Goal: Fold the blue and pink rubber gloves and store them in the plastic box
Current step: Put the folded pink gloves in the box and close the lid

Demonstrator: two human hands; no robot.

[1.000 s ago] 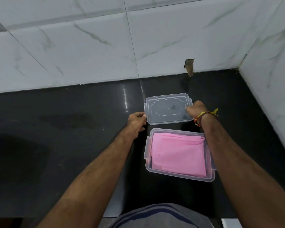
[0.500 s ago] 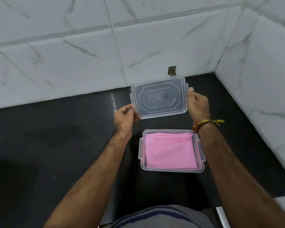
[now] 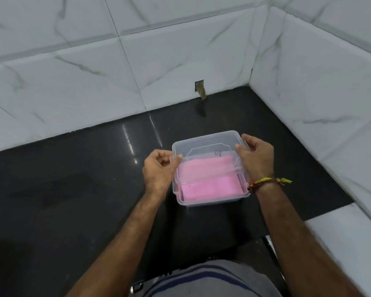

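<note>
A clear plastic box point(image 3: 212, 200) sits on the black countertop with a folded pink glove point(image 3: 210, 187) lying flat inside. No blue glove shows; whether one lies under the pink one I cannot tell. Over the box's far half hangs the clear lid point(image 3: 206, 153), tilted, its near edge raised above the box. My left hand point(image 3: 159, 170) grips the lid's left edge and my right hand point(image 3: 256, 157) grips its right edge. A yellow and red thread band circles my right wrist.
The black countertop point(image 3: 84, 179) ends at white marble-look wall tiles behind and to the right, forming a corner at the back right. A small notch with a brown stub point(image 3: 200, 90) sits in the back wall. A white ledge point(image 3: 351, 243) lies near right.
The lid went from lying flat behind the box, to held up in the air, to now lowered over the box's far half. Both hands moved with it toward the box.
</note>
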